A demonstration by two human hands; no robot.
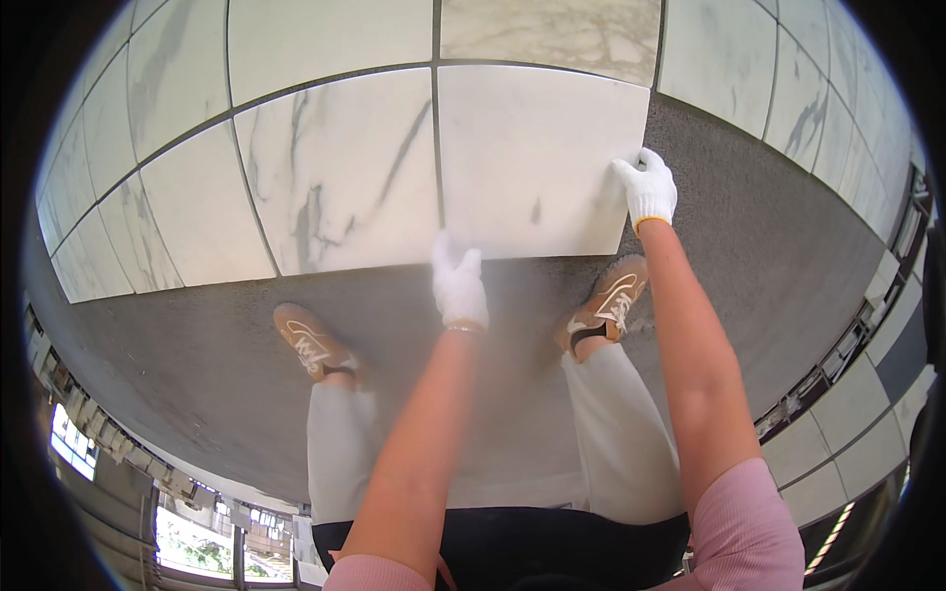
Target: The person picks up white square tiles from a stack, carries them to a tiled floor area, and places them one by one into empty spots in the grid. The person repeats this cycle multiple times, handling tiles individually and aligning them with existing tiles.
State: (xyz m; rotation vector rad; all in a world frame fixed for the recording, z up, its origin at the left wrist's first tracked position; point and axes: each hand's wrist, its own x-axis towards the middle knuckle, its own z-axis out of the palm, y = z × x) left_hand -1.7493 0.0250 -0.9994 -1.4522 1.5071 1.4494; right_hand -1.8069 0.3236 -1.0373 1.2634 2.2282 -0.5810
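A white marble tile (540, 163) with a small grey mark lies in the near row on the floor. My right hand (650, 189), in a white knit glove with a yellow cuff, grips its right edge, thumb toward the tile's face and fingers at the side. At the tile's near left corner is my left hand (459, 286), also white-gloved and blurred. Its thumb and forefinger are spread apart; whether they touch the tile I cannot tell. A grey-veined marble tile (340, 167) sits just to the left, a narrow dark gap between them.
More marble tiles form rows on the left, beyond, and at the right (714, 59). Grey floor (749, 236) shows right of the gripped tile and around my feet. My brown shoes (611, 300) stand close to the near tile edge. Stacked slabs and windows (197, 542) line the rim.
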